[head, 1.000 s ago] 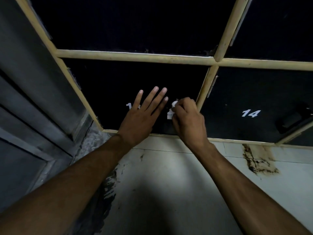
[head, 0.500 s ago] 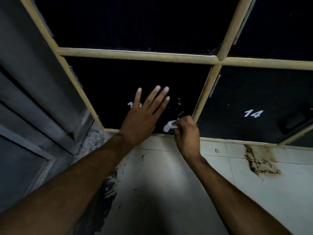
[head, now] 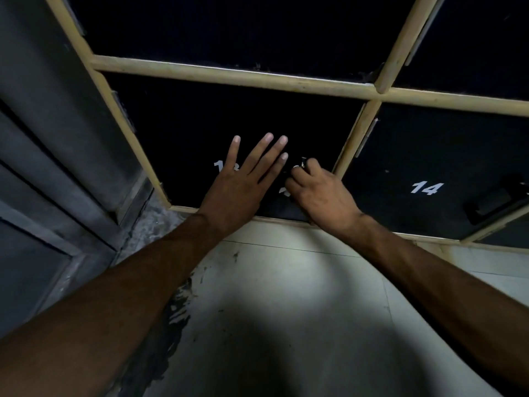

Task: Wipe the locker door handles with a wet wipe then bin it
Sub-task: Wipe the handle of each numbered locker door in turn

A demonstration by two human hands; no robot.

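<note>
You are in the wiping step, on the handle of the bottom-left locker door (head: pixel 200 133). Your left hand (head: pixel 243 181) lies flat and open on this door, holding nothing. Just right of it, your right hand (head: pixel 317 193) is clenched around the wet wipe (head: pixel 296 167), pressing it on the mostly hidden handle. Next, I think, comes the handle of door 14 (head: pixel 486 200), far right.

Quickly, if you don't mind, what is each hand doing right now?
Left hand: open, flat on the locker door.
Right hand: closed on the wet wipe.
</note>
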